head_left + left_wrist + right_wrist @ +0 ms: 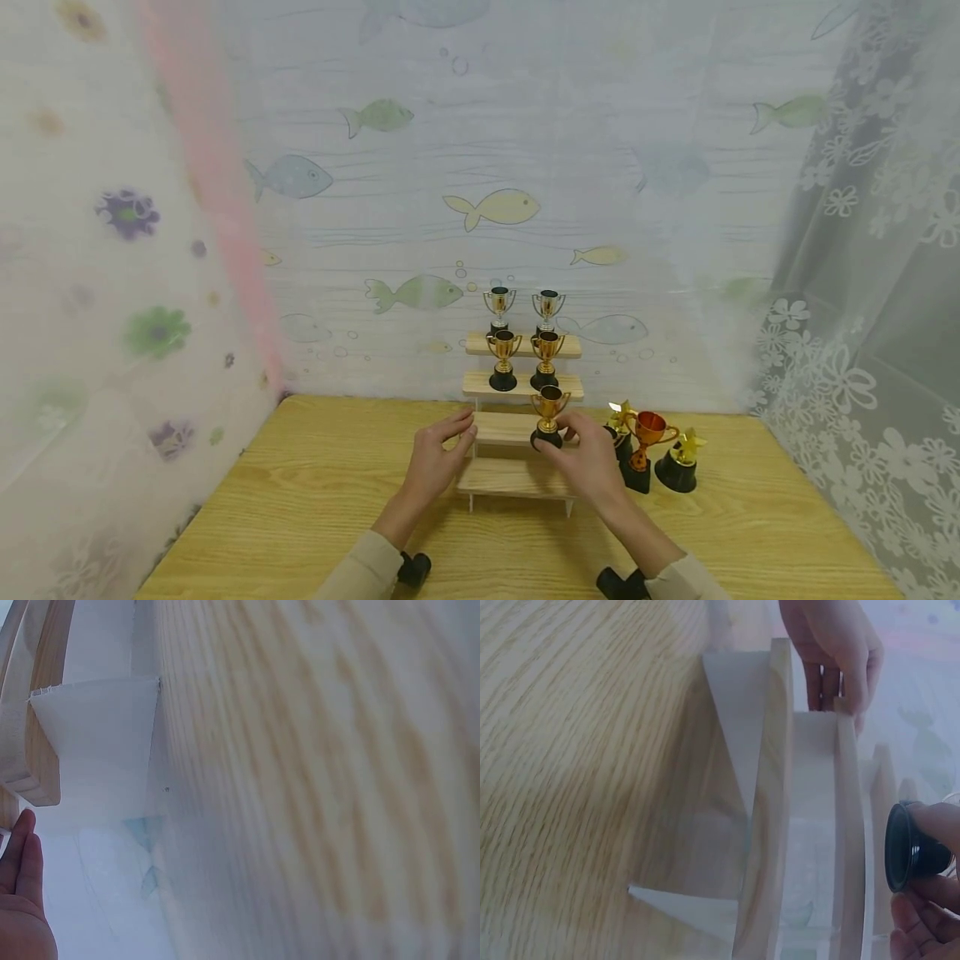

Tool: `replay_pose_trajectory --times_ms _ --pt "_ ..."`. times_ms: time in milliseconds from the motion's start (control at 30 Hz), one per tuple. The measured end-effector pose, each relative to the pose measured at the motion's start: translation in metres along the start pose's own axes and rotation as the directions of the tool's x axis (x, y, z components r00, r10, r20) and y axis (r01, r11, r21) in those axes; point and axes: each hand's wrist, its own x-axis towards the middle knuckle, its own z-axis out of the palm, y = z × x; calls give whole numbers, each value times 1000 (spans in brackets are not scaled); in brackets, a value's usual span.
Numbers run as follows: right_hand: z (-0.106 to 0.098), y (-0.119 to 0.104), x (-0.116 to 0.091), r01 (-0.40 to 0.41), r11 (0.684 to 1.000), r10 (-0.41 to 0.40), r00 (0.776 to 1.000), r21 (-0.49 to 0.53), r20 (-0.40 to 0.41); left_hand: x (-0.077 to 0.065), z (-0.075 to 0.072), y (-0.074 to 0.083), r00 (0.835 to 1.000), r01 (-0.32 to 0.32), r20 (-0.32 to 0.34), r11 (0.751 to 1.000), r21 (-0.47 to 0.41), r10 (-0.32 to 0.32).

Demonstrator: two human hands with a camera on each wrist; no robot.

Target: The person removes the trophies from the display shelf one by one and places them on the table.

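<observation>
My right hand pinches a small gold trophy cup by its black base between thumb and fingers. It keeps the cup upright over the right part of the second-lowest step of a wooden tiered display stand. In the right wrist view the round underside of the black base is tipped into sight, apart from the step edges. At the stand's left end, my left hand touches the same step's end with fingertips and thumb. Straight fingers show beside the plank ends in the left wrist view.
Two gold cups stand on the second-highest step, and two paler cups on the top one. Right of the stand, a red-orange cup stands between two star trophies. A fish-patterned curtain hangs behind the wooden table.
</observation>
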Motion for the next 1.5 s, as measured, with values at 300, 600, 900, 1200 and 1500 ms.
replay_pose_trajectory --times_ms 300,600,900,1200,1500 --pt "-8 6 -4 10 1000 -10 1000 -28 -8 2 1 -2 1000 19 4 1000 -9 -19" --pt "-14 13 -6 0 999 0 1000 -54 -1 4 0 0 1000 29 2 999 -15 -29" --pt "-19 18 -10 -12 999 13 1000 -51 12 3 0 0 1000 24 3 1000 -2 -24" --pt "-22 29 -14 22 996 -24 999 -81 -27 2 0 0 1000 31 4 1000 -4 -31" --pt "-28 30 -15 12 995 -14 1000 -95 -19 1 -1 -1 1000 16 0 1000 7 -16"
